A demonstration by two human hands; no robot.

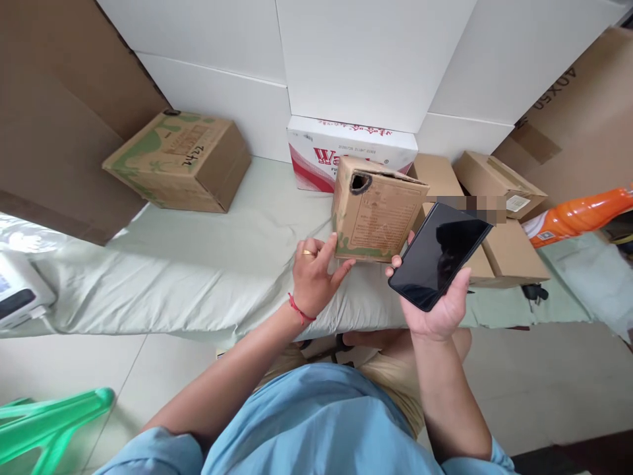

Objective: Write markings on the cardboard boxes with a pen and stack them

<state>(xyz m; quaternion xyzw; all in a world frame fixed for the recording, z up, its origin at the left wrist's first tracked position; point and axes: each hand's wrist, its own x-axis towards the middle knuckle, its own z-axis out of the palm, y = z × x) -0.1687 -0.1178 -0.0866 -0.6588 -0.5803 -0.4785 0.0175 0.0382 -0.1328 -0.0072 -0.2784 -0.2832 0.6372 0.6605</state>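
Observation:
My right hand (438, 310) is closed around a black smartphone (438, 254), held tilted with its dark screen up. Just left of the phone stands a brown cardboard box (380, 218) with green print and a dark-edged hole in its upper corner. At the box's lower left corner is my left hand (316, 270), index finger against the side and thumb by the bottom edge, gripping that corner. A gold ring and a red string bracelet are on this hand and wrist. The phone hides part of the boxes behind it.
Behind stands a white and red carton (316, 158). A similar green-printed box (182, 165) sits at left. More brown boxes (514, 254) and an orange bottle (578, 214) are at right. A white device (22, 290) lies far left; a green stool (59, 415) stands below.

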